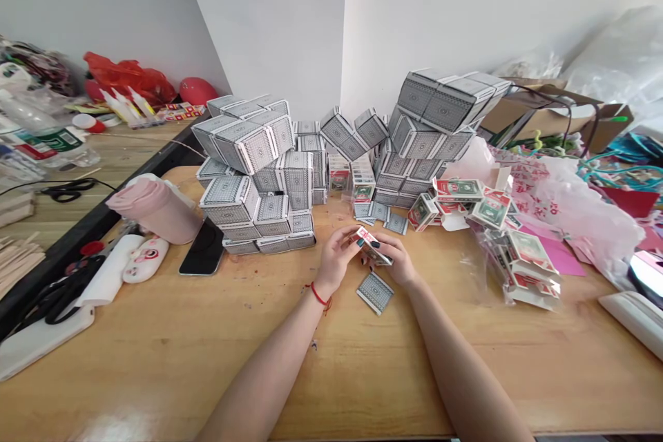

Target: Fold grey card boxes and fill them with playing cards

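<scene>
One wooden table (155,345) bears stacks of grey-patterned blocks (248,200). Both forearms (458,342) slant inward across it. Red characters on a white plastic bag (559,193) are too blurred to read. The left hand (335,259) and right hand (398,259), fingers bent, pinch a red-and-white card box (364,234), its print illegible, between them, beyond one grey-patterned card (375,293).

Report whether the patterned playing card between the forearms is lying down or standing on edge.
Lying down: the playing card rests on the wooden tabletop, its patterned back facing up.
</scene>
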A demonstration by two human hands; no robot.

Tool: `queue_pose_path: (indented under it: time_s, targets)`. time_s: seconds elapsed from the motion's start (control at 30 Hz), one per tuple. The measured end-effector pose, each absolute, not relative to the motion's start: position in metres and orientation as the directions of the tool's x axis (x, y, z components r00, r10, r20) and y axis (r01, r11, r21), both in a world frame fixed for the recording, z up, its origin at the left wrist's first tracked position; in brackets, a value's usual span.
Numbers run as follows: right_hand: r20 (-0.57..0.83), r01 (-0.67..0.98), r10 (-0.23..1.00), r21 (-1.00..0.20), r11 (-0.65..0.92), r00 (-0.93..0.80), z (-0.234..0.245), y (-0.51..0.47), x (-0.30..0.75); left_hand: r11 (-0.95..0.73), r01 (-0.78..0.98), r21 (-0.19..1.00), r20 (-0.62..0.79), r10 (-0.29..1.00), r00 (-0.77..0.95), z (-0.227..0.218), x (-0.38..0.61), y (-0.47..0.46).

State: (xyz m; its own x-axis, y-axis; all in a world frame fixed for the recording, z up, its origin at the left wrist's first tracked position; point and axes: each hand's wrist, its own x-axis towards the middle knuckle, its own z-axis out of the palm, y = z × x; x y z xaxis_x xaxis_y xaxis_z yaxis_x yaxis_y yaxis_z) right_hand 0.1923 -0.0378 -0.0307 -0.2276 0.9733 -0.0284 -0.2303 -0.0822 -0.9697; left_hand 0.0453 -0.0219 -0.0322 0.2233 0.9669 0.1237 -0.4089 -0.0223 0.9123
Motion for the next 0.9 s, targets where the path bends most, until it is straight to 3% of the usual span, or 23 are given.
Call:
queue_pose_path:
  time_s: [0.3, 0.57, 0.9]
  targets:
    - [0.101, -0.18, 0.985, -0.981, 0.075, -0.14, -0.037, -0.035, 0.188, -0.082, -0.426, 0.901, 0.18, 0.964, 0.194, -0.033, 0.048, -0.023]
    - [0.226, -0.088, 0.971, -0.972, 0.22, -0.076, -0.043, -0.035, 0.181, -0.004, -0.398, 0.917, 0.09, 0.976, 0.197, -0.038, 0.049, -0.022]
    - [0.435, 0.357, 0.9, -0.846, 0.396, 0.031, -0.051, -0.036, 0.178, 0.165, -0.552, 0.818, -0.036, 0.971, 0.236, -0.046, 0.049, -0.018]
